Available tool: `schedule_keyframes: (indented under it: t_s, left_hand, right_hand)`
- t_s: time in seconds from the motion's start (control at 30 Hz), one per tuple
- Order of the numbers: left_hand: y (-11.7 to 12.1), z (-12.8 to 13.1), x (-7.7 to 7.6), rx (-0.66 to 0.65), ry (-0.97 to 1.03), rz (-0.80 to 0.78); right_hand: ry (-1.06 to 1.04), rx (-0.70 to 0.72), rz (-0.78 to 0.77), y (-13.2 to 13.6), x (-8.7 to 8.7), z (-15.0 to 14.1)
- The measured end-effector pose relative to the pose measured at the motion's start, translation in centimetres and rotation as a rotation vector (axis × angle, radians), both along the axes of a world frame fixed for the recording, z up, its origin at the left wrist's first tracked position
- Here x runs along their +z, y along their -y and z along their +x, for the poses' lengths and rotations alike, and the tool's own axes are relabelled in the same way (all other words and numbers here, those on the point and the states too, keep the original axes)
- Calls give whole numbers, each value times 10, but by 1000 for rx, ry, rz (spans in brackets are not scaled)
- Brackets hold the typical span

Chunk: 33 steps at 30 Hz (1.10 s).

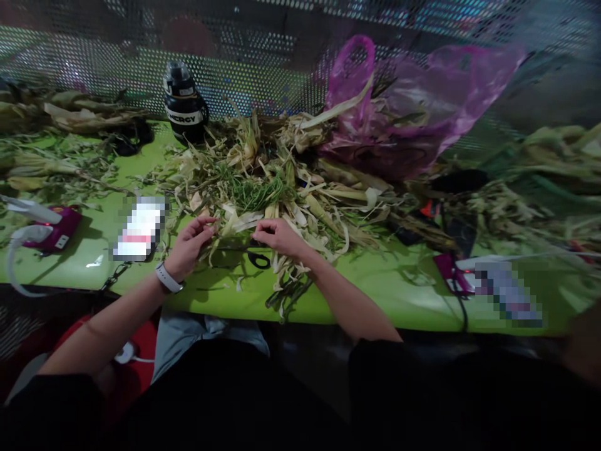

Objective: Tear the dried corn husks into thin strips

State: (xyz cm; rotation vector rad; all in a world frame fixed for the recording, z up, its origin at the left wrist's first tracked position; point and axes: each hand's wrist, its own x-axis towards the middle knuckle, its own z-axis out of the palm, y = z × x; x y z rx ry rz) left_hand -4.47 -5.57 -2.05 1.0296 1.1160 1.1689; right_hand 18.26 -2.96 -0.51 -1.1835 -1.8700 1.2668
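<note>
My left hand [190, 245], with a white band [168, 279] on its wrist, is closed in a pinch at the near edge of a heap of dry, husk-like plant strips [239, 220]. What lies between its fingertips is too small to make out. A short way to the right, my right hand [282, 239] is also pinched, its fingertips hiding whatever they hold. Just below it lies a black loop handle [259, 259], apparently of scissors. A tangle of green stringy stems [256, 190] sits on the heap beyond both hands.
A dark bottle [184, 106] and a pink plastic bag [357, 119] stand behind the heap on the green table [211, 300]. Phones lie left [139, 228] and right [509, 294], near purple power blocks [59, 232] with cables. Perforated mesh [263, 56] closes the back.
</note>
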Motion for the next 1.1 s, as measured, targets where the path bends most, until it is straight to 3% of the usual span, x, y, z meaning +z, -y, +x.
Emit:
schedule_keyframes:
  t_s: [0.1,0.23,0.37,0.57,0.7,0.77,0.83,0.93,1.1]
  left_hand:
    - [2,2,-2,83,-26,85]
    - [3,0,-1,156,-202,269]
    - [2,-4,3,50,-294,300]
    - [5,-7,10,-30,-203,264]
    - [7,-13,13,-249,-165,281]
    - [7,-17,14,-289,-146,296]
    - [7,-18,13,-243,-140,312]
    - [7,-17,10,-178,-183,307]
    - [6,-12,4,-13,-246,307]
  right_hand:
    - [-44,-37,-59,0,0,-1]
    - [-108,-40,-126,1,-7,-4]
    - [-251,-179,-156,-3,-16,-4]
    - [-609,-504,-130,-7,-19,-7]
    - [-800,-624,-89,-10,-18,-7]
    - [-887,-663,-90,-12,-16,-6]
    - [-980,-636,-141,-13,-14,-5]
    - [-1066,-419,-317,-11,-7,-4]
    - [-772,-4,-447,4,-3,-7]
